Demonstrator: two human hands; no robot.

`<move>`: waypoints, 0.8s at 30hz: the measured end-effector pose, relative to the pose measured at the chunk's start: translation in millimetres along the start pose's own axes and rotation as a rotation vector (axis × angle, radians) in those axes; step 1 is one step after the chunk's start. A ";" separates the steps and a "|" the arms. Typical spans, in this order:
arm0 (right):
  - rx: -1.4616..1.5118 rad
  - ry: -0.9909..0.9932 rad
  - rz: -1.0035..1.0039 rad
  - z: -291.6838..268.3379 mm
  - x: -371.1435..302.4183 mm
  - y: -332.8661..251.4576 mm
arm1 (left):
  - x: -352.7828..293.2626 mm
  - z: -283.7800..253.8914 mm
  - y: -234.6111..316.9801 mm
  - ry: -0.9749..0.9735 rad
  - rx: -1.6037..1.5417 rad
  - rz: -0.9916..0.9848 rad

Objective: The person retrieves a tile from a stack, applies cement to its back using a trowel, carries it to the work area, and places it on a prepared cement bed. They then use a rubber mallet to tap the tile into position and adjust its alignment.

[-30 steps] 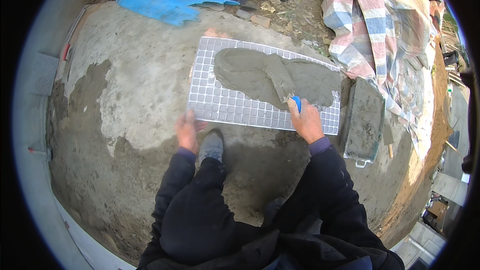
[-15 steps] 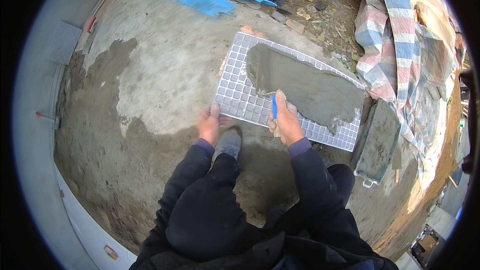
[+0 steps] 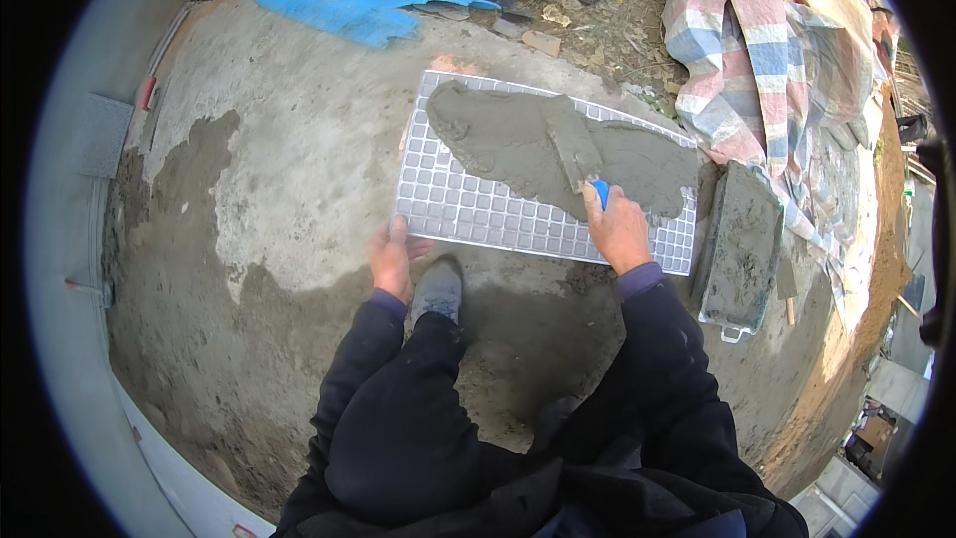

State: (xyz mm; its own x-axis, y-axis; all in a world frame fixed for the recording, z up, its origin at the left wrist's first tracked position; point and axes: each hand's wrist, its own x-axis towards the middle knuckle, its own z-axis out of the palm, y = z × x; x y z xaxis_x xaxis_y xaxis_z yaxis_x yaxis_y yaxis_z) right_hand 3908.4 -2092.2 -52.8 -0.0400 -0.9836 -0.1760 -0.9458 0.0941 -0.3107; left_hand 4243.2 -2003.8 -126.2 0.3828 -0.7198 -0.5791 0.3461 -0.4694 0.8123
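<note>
Evidently, mortar is being spread across gridded panel, mid-frame, with trowel being gripped in closed right hand. Left hand is being held partly open at panel's lower-left corner; firm hold cannot be told. Upper band is being covered, seemingly about half done; lower rows, left edge are being left bare.

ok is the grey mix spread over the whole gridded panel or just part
Just part. The grey mix covers much of the gridded panel, but bare squares show along its left end and near edge.
</note>
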 end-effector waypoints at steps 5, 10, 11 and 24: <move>0.479 0.004 0.200 5.3 -27.3 9.1 | 0.6 1.1 0.1 0.008 -0.005 -0.012; 0.992 -0.523 0.192 4.6 -19.8 -29.7 | -1.6 -0.8 1.6 0.000 0.008 0.030; 0.859 -0.449 0.089 6.5 -7.5 -41.2 | -1.5 -0.7 1.8 -0.003 0.008 0.026; 0.223 -0.756 -0.299 -39.6 96.5 -43.1 | -4.1 -0.4 6.0 -0.039 -0.021 0.002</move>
State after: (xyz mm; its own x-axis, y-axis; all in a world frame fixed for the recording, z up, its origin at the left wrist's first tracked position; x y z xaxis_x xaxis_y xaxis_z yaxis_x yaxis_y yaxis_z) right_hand 3932.5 -2197.2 -19.4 0.5035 -0.6113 -0.6106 -0.7933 -0.0472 -0.6070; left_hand 4244.0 -2003.4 -119.0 0.3503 -0.7401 -0.5741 0.3636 -0.4574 0.8115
